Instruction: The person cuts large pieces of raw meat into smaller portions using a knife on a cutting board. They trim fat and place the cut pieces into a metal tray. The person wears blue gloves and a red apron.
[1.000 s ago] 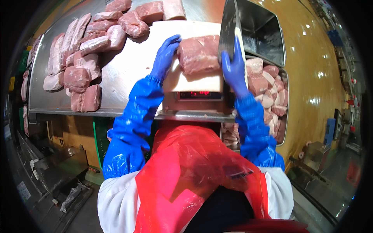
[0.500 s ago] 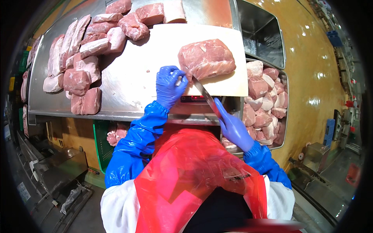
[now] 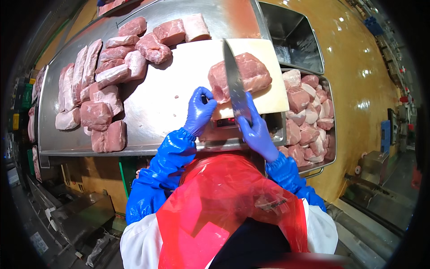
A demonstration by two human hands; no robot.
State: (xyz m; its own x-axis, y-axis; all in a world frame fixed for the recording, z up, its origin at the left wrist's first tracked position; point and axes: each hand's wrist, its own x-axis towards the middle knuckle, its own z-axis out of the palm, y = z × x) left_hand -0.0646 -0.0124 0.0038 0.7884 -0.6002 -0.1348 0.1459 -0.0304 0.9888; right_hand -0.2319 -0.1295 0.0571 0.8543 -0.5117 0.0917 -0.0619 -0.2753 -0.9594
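Observation:
A thick slab of raw pink meat point(image 3: 256, 71) lies on the right part of the white cutting board point(image 3: 179, 96). My right hand point(image 3: 258, 132), in a blue-purple glove, grips a long-bladed knife point(image 3: 233, 74). Its blade points away from me and passes over the left part of the slab; whether it touches the meat cannot be made out. At the slab's near left corner is my gloved left hand point(image 3: 200, 112), its fingers curled into a pinch. Whatever those fingertips hold, if anything, is hidden.
Several meat pieces point(image 3: 103, 116) are grouped on the steel table point(image 3: 58, 145) at the left. Right of the board, a steel tub point(image 3: 332, 134) holds many chunks, with another deep steel tub point(image 3: 295, 40) beyond it. A small scrap point(image 3: 176, 97) lies on the board.
The knife has swung from the slab's near left corner to over its left part, tip now pointing away. My right hand has moved slightly away from me and left; my left hand remains pinched.

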